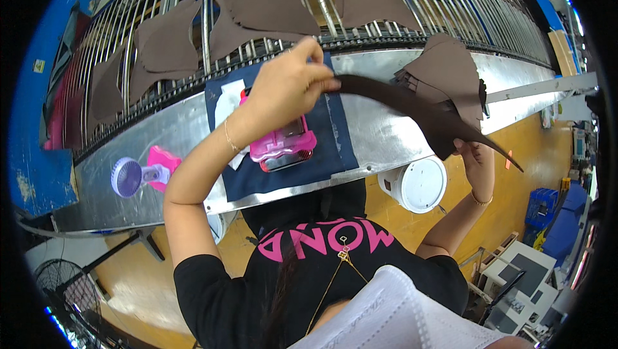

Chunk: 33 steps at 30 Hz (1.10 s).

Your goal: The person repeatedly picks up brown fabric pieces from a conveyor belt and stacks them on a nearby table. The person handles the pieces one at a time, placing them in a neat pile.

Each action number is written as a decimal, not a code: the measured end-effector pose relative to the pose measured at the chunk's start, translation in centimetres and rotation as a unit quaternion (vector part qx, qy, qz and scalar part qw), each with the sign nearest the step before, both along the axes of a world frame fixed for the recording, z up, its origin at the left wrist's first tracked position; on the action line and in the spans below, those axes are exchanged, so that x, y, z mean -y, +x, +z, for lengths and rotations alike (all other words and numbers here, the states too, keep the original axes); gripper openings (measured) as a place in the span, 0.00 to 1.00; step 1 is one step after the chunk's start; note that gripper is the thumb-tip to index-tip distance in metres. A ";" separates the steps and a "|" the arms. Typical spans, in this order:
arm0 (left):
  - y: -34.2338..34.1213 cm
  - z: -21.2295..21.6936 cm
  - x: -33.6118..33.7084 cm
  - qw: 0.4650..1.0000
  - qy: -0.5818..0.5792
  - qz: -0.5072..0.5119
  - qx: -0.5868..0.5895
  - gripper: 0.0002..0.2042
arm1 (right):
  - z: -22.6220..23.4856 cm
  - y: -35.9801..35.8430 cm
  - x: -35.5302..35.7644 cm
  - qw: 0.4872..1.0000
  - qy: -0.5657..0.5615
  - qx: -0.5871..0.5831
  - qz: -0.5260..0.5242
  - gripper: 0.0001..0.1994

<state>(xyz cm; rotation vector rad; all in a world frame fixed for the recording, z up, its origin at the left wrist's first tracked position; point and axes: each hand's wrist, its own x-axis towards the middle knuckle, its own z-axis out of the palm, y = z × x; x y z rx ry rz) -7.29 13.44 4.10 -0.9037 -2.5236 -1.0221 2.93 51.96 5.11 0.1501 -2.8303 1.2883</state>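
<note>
My left hand (293, 79) pinches one narrow end of a dark brown cut piece of sheet material (402, 101), perhaps fabric or leather. The piece stretches to the right above the metal table, slightly blurred. Its wider end is gripped by my right hand (473, 156), close to the table's front edge, and a pointed tip hangs beyond the fingers. Behind it lies a fanned stack of brown cut pieces (444, 66). Under my left forearm sits a pink plastic holder (283, 146) on a dark blue cloth (331, 149); my arm partly hides it.
Across the far side runs a rack of metal rollers or bars (257, 46) bearing several brown cut pieces (264, 5). A small lavender fan (127, 177) stands on the metal table (380, 130) at left. Below the front edge is a white bucket (425, 185). A metal bar (541, 87) extends at right.
</note>
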 end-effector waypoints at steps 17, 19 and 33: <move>-13.8 12.4 0.1 0.836 -0.200 0.168 -0.482 0.10 | -4.9 -20.1 12.3 0.974 -0.218 0.001 -0.067 0.18; -13.7 12.7 0.0 0.839 -0.145 0.196 -0.487 0.14 | -6.8 -22.3 13.7 0.927 -0.368 0.018 -0.070 0.19; -2.6 5.6 8.9 0.956 -0.034 0.233 -0.175 0.24 | -18.0 -42.4 15.5 0.780 -0.601 0.036 -0.170 0.24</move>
